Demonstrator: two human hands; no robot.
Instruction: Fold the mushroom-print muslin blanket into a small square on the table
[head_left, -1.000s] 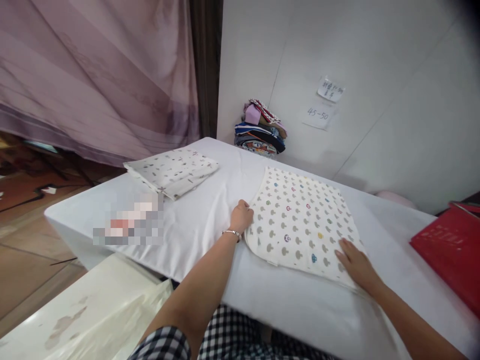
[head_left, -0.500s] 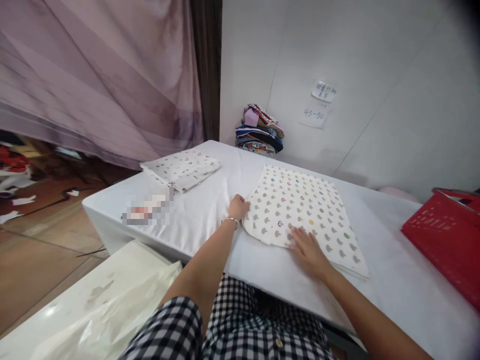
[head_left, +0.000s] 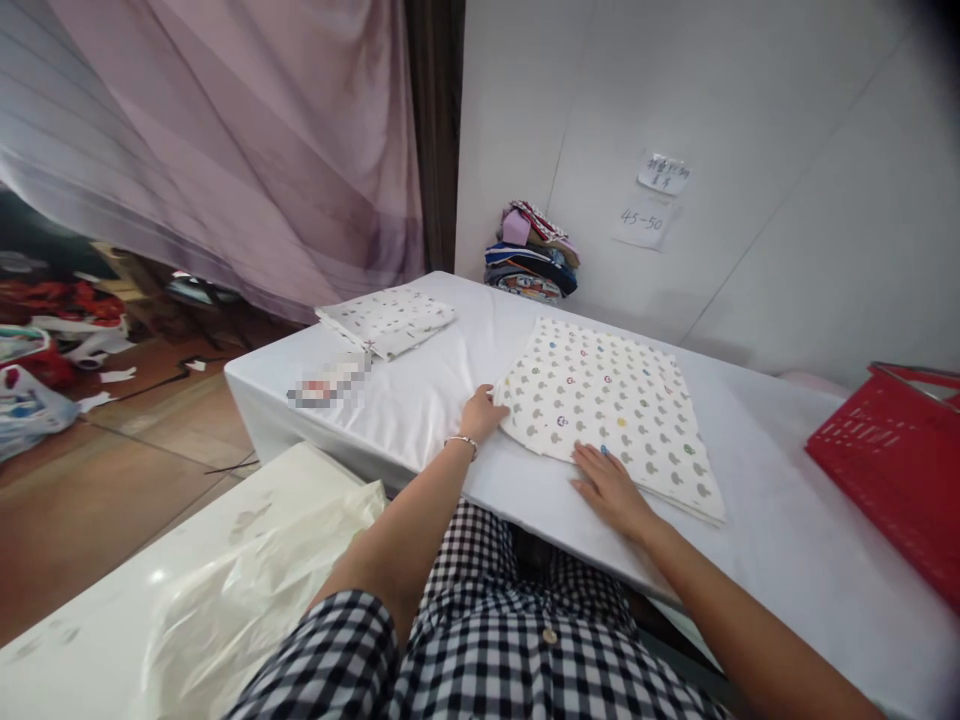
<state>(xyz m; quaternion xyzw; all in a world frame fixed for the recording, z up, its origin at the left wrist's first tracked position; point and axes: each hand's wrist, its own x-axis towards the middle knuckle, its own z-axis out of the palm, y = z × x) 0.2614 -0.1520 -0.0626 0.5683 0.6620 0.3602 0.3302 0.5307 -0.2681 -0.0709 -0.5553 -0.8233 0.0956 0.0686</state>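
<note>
A folded white cloth (head_left: 607,400) with grey mushroom-like prints and a few coloured ones lies flat on the white-covered table (head_left: 442,400). At its left edge my left hand (head_left: 484,412), with a bracelet at the wrist, has thumb and fingers closed on the border. My right hand (head_left: 609,487) rests palm down on the cloth's near edge, fingers stretched out. Farther left lies a second folded white cloth (head_left: 390,320) with small dark prints.
A red plastic basket (head_left: 892,450) stands at the right. Folded fabrics (head_left: 532,252) are stacked by the wall under paper notes (head_left: 641,220). A blurred-out item (head_left: 330,380) lies at the table's left. Below sits a white surface with a plastic bag (head_left: 262,590).
The view has shifted slightly, showing more floor at the left. My right hand has slid a little along the cloth's near edge; my left hand stays at the left edge.
</note>
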